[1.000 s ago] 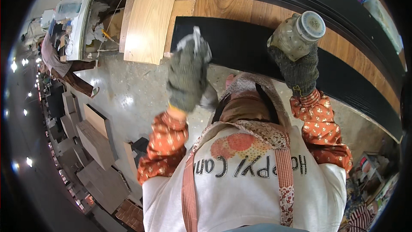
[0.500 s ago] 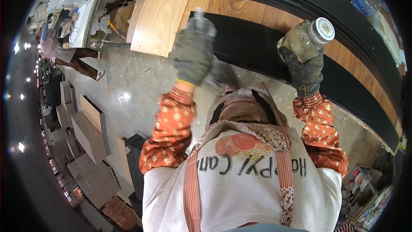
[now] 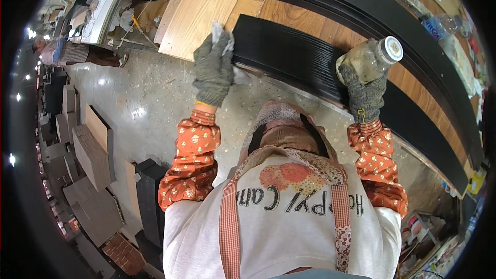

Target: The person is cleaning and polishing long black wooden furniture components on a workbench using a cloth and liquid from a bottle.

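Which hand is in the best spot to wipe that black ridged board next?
Probably the left hand: it grips a white cloth at the black ridged board's end. The right hand holds a clear glass jar.

A grey-gloved left hand (image 3: 213, 70) is closed on a pale cloth (image 3: 223, 36), which is pressed against the near end of a black ridged panel (image 3: 289, 57). A clear glass jar (image 3: 369, 59) with a white lid is gripped by the gloved right hand (image 3: 364, 95), held above the same panel. A light wooden board (image 3: 206, 5) is seen just left of the panel.
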Demonstrator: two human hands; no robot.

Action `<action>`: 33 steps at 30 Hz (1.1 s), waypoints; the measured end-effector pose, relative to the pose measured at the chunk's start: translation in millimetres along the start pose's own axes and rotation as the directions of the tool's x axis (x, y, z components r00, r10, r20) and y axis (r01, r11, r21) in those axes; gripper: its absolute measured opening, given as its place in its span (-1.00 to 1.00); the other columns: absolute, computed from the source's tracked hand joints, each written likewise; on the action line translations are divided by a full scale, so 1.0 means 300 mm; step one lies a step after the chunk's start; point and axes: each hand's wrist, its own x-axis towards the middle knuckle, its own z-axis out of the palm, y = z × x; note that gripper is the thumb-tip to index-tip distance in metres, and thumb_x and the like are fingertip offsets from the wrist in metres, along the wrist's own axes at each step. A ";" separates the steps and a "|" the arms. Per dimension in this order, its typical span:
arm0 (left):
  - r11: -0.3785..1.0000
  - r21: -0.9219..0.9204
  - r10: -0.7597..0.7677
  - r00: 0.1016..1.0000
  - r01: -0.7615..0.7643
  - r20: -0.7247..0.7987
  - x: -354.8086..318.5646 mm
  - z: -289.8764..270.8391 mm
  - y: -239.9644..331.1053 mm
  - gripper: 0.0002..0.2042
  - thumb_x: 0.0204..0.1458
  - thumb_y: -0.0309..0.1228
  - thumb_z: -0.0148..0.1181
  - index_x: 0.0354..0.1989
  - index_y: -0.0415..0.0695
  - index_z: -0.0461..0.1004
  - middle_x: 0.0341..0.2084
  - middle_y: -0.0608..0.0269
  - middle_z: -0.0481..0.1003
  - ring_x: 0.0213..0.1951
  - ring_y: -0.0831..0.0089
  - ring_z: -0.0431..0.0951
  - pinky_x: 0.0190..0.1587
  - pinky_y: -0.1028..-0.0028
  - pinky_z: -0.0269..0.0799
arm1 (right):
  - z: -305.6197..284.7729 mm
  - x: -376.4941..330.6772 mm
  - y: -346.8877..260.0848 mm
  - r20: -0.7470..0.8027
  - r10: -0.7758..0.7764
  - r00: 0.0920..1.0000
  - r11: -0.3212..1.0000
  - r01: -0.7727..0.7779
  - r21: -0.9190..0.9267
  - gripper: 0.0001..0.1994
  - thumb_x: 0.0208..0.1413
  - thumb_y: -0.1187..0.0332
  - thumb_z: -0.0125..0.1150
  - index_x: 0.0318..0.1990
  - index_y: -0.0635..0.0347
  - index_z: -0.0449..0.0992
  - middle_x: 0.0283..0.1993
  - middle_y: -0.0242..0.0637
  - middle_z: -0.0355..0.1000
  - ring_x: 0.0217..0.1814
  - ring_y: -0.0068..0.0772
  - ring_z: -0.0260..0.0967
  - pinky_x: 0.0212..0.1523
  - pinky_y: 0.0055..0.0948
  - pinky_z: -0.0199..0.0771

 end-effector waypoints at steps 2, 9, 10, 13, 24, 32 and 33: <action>0.848 -0.420 -0.322 0.944 0.322 0.074 -0.069 -0.006 -0.045 -0.51 0.14 -0.41 0.12 0.29 -0.07 0.34 0.03 -0.02 0.45 0.03 0.14 0.45 0.14 0.26 0.35 | 0.005 -0.003 0.019 -0.061 0.003 0.998 0.994 0.003 0.105 -0.22 -0.19 0.05 0.57 0.17 0.18 0.32 0.05 -0.11 0.43 0.11 -0.07 0.43 0.19 -0.16 0.40; 0.628 -0.610 -0.551 0.829 0.483 0.090 -0.246 -0.066 -0.016 -0.56 0.19 -0.45 0.11 0.26 -0.20 0.33 0.11 0.03 0.45 0.06 0.31 0.50 0.10 0.36 0.43 | 0.013 -0.013 0.041 -0.002 0.048 0.999 0.999 -0.048 -0.015 -0.24 -0.06 0.04 0.48 0.23 0.16 0.23 0.10 -0.13 0.39 0.14 -0.16 0.41 0.19 -0.14 0.43; 0.393 -0.744 -0.635 0.745 0.540 0.206 -0.248 -0.067 -0.012 -0.57 0.21 -0.43 0.07 0.26 -0.22 0.32 0.12 0.03 0.44 0.08 0.31 0.49 0.12 0.36 0.42 | 0.017 -0.017 0.025 0.125 0.105 0.987 0.974 -0.128 0.188 -0.27 -0.01 0.04 0.44 0.23 0.15 0.23 0.09 -0.14 0.39 0.14 -0.16 0.41 0.19 -0.14 0.44; -0.105 -0.929 -0.653 0.680 0.355 0.334 -0.252 -0.076 0.004 -0.58 0.28 -0.34 -0.01 0.27 -0.25 0.29 0.14 0.04 0.43 0.10 0.31 0.48 0.15 0.34 0.40 | 0.034 -0.029 -0.053 0.424 0.153 0.893 0.660 -0.412 0.629 -0.39 0.09 0.07 0.32 0.22 0.11 0.26 0.09 -0.18 0.39 0.13 -0.18 0.42 0.16 -0.17 0.50; -0.364 -0.832 -0.333 0.776 0.418 0.535 -0.183 -0.222 0.118 -0.36 -0.08 -0.34 0.24 0.25 -0.28 0.30 0.02 0.06 0.48 -0.02 0.28 0.53 -0.02 0.35 0.51 | 0.118 -0.039 -0.262 0.934 0.003 0.358 1.000 0.005 -0.006 -0.32 -0.04 0.10 0.46 0.21 0.23 0.39 0.00 -0.10 0.52 0.03 -0.24 0.50 0.03 -0.33 0.52; 0.046 -0.841 -0.213 0.828 0.539 0.519 -0.252 -0.188 0.032 -0.48 -0.04 -0.64 0.20 0.20 -0.28 0.38 0.13 0.06 0.45 0.15 0.29 0.46 0.22 0.31 0.38 | 0.133 -0.027 -0.252 0.981 -0.067 0.181 0.998 0.029 0.063 -0.40 -0.09 0.11 0.49 0.09 0.22 0.48 -0.09 -0.13 0.54 -0.12 -0.25 0.50 -0.07 -0.34 0.51; 0.102 -0.873 -0.150 0.875 0.477 0.460 -0.250 -0.184 0.033 -0.48 -0.04 -0.66 0.21 0.20 -0.28 0.38 0.14 0.06 0.45 0.16 0.28 0.45 0.23 0.30 0.37 | 0.133 -0.024 -0.250 0.981 -0.085 0.177 0.996 0.020 0.083 -0.42 -0.07 0.11 0.47 0.08 0.23 0.49 -0.08 -0.14 0.55 -0.10 -0.27 0.50 -0.06 -0.36 0.51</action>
